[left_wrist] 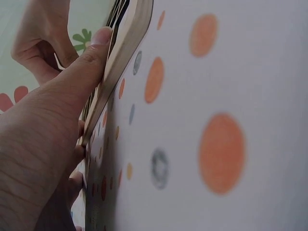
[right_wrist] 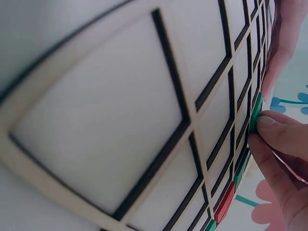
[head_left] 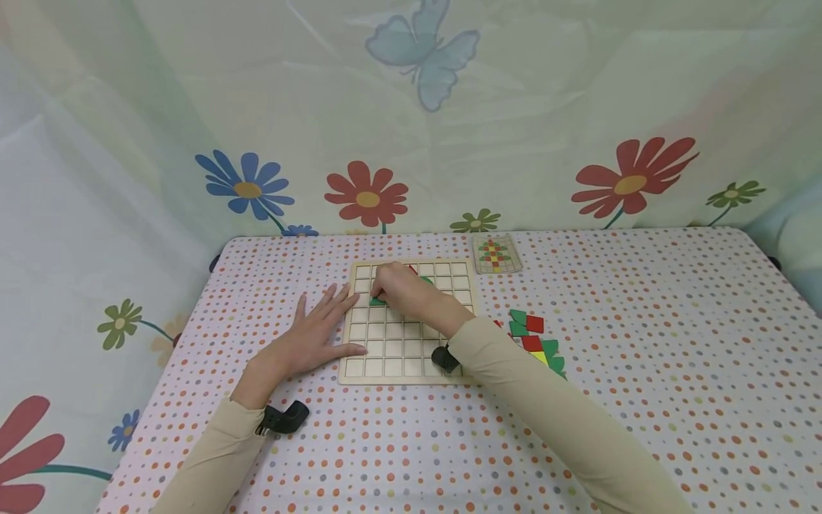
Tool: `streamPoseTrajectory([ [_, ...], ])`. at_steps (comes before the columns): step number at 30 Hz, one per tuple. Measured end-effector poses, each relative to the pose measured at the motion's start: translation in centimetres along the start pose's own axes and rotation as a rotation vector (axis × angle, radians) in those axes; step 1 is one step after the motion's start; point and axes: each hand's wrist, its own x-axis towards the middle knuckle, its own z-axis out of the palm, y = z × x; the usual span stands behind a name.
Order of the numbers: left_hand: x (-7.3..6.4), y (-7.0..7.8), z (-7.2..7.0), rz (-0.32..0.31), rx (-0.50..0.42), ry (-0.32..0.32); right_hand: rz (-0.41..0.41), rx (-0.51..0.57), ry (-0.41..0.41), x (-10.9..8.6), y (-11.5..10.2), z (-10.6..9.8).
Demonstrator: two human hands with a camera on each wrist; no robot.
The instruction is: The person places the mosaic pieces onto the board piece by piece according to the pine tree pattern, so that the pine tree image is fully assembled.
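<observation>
A wooden grid board (head_left: 394, 348) with square cells lies on the table. My left hand (head_left: 308, 341) rests along its left side with fingers spread, the thumb and fingertips touching the frame. Over the upper left cells, my right hand (head_left: 404, 291) pinches a green piece (right_wrist: 256, 114) between thumb and finger. That piece is at the grid surface; whether it sits fully in a cell I cannot tell. In the right wrist view, a red piece (right_wrist: 224, 206) and another green piece (right_wrist: 242, 166) lie in the board. My right hand partly covers the pieces in the head view.
Right of the board lie several loose pieces: red (head_left: 534, 324), green (head_left: 550, 348) and yellow (head_left: 541, 356). A pattern card (head_left: 496, 255) showing a coloured tree design sits by the board's upper right corner. The dotted tablecloth (head_left: 648, 343) meets a flowered backdrop (head_left: 526, 143) behind.
</observation>
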Motion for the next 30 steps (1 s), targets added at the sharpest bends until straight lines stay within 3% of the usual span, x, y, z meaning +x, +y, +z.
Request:
streamPoseTrajectory([
  [7, -0.1, 0.1, 0.0, -0.002, 0.012, -0.004, -0.01, 0.038, -0.017, -2.0, 0.1, -0.9],
  [16, -0.2, 0.1, 0.0, -0.023, 0.027, -0.009, 0.003, -0.023, -0.101, -9.0, 0.4, -4.3],
  [24, 0.0, 0.3, 0.0, -0.023, 0.024, -0.014, 0.111, -0.081, -0.085, -15.3, 3.3, -7.0],
  [30, -0.1, 0.3, 0.0, -0.013, 0.02, -0.007, 0.113, -0.06, -0.062, -17.6, 5.7, -7.3],
])
